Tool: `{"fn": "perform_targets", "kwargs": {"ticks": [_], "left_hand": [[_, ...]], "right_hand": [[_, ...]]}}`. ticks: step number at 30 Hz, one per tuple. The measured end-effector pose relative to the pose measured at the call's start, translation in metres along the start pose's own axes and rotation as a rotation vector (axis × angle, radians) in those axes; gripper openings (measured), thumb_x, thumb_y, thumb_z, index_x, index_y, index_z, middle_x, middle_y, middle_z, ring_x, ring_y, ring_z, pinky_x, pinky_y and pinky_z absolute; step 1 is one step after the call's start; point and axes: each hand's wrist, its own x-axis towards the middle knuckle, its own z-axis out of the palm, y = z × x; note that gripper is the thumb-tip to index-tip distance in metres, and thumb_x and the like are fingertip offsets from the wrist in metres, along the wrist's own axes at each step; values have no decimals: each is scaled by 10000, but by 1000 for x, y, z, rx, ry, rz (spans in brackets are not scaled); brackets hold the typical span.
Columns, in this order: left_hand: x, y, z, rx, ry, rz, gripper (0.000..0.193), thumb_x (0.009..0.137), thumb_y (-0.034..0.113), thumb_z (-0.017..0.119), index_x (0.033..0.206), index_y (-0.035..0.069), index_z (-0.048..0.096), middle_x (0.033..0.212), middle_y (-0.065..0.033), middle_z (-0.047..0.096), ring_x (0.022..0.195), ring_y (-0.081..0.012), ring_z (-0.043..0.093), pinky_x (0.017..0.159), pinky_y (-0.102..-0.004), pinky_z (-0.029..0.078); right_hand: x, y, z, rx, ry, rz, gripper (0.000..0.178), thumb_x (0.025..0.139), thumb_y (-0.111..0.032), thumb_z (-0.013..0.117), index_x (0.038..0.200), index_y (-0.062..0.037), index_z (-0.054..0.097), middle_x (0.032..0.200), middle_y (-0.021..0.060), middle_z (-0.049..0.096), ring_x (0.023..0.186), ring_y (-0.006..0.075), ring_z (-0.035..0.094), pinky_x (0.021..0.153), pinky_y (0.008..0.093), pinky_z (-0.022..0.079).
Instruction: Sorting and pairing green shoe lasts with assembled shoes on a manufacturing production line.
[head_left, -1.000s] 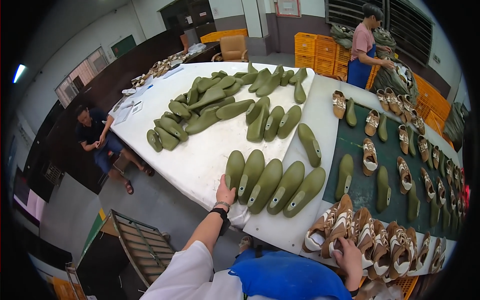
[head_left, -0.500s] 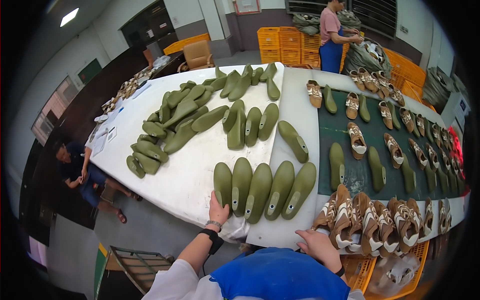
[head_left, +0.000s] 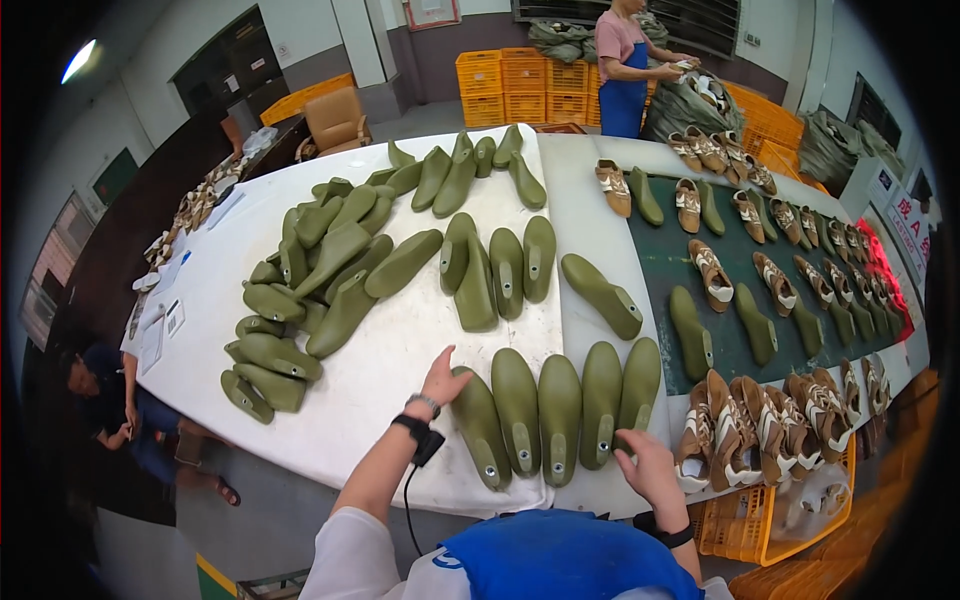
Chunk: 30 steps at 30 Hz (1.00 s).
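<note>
A long white bench [head_left: 390, 400] runs away from the person, with a dark green mat [head_left: 790, 330] laid over its right part. Olive-green shoe lasts lie all over the white cloth: a loose heap [head_left: 320, 280] at the left, a group of three [head_left: 500, 265] in the middle, and a row of five lasts [head_left: 555, 410] side by side at the near edge. On the mat, tan and white sandals [head_left: 770, 270] lie among single lasts, and more sandals [head_left: 770, 430] crowd the near right corner above a yellow crate [head_left: 790, 520]. Stacked yellow crates [head_left: 520, 85] stand at the far wall, where another person in a blue apron [head_left: 625, 70] works at a sack. A seated person [head_left: 110, 400] is low at the left beside the bench.

The left hand [head_left: 442, 378] rests on the toe of the leftmost last in the row, fingers loosely spread and gripping nothing. The right hand [head_left: 645, 470] lies at the heel of the rightmost last, fingers curled against it; whether they grip it I cannot tell.

Against half a second ago, the view has swung rightward, so the row of five now sits nearer the centre, and the right hand has moved left from the sandals to the row's end.
</note>
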Motion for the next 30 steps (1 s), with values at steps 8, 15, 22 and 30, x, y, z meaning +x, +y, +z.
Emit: {"fn": "perform_targets", "kwargs": {"ticks": [8, 15, 22, 30], "left_hand": [[179, 12, 21, 85, 294, 44, 785, 652, 258, 682, 1293, 33, 287, 1240, -276, 358, 1157, -401, 338, 971, -427, 312], [281, -45, -14, -160, 206, 40, 737, 641, 172, 676, 1286, 71, 335, 1177, -219, 487, 1069, -306, 494, 911, -355, 391], [280, -21, -7, -512, 94, -103, 756, 638, 7, 563, 1335, 97, 282, 1089, -171, 548, 925, -235, 555, 796, -301, 446], [263, -2, 39, -419, 120, 28, 754, 651, 14, 539, 1347, 115, 267, 1094, -152, 539, 807, -191, 553, 695, -291, 460]], "right_hand": [[28, 36, 48, -153, 309, 251, 501, 708, -136, 641, 1164, -34, 460, 1204, 229, 397, 1111, 396, 381, 946, 429, 323], [158, -23, -37, 28, -108, 81, 404, 723, -153, 624, 1103, -67, 516, 1089, 136, 519, 875, 297, 559, 784, 380, 452], [289, 91, -13, -742, -177, 134, 433, 726, -300, 628, 1068, -64, 507, 942, 152, 602, 848, 308, 588, 728, 407, 472], [335, 111, 36, -536, -249, 349, 539, 752, -397, 583, 1077, 3, 427, 837, 192, 612, 780, 346, 603, 681, 411, 484]]}}
